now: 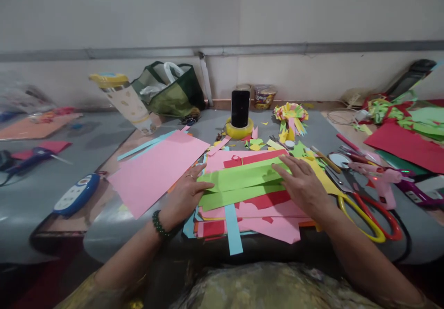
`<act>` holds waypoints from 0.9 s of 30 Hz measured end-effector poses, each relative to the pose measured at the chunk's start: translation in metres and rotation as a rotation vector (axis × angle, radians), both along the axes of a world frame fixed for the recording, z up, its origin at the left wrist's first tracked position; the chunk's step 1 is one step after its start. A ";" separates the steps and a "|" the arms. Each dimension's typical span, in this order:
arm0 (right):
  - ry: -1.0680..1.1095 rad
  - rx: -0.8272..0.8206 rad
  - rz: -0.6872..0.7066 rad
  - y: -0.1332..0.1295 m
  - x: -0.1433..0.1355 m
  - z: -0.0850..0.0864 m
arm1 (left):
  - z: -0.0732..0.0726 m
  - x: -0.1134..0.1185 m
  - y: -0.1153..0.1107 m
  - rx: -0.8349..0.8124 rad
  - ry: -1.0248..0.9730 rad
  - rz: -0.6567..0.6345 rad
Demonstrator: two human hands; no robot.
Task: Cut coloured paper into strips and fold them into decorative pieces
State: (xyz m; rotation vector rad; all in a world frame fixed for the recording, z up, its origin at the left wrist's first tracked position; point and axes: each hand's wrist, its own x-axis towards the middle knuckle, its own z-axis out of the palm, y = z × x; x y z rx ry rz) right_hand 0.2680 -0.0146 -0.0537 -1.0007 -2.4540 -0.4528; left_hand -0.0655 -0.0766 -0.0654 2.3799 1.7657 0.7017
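Note:
A light green paper sheet (239, 178), creased lengthwise into a long strip, lies across a pile of coloured paper. My left hand (185, 193) is on its left end, the thumb pressed on top and the fingers along the far edge. At the right end, my right hand (303, 186) grips it with the thumb below and fingers over the upper edge. Under it are pink paper (274, 228), red pieces and a light blue strip (232, 230) that hangs toward me. A large pink sheet (159, 168) lies left of the pile.
Right of the pile are yellow-handled scissors (362, 221), red-handled scissors (385, 216) and a pink glue gun (378, 175). A phone (240, 108) stands in a yellow tape roll (239, 128). Behind are a paper pompom (290, 117), a tumbler (125, 103) and a green bag (173, 91).

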 end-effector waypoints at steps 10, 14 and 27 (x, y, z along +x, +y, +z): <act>-0.338 -0.233 0.286 0.010 -0.041 0.012 | 0.043 0.015 0.007 -0.238 0.358 0.011; -0.322 -0.335 0.249 0.009 -0.042 0.015 | 0.045 0.030 0.003 -0.092 0.449 -0.007; 0.137 -0.690 0.188 0.010 -0.035 0.004 | 0.030 0.072 0.018 -0.194 0.226 -0.203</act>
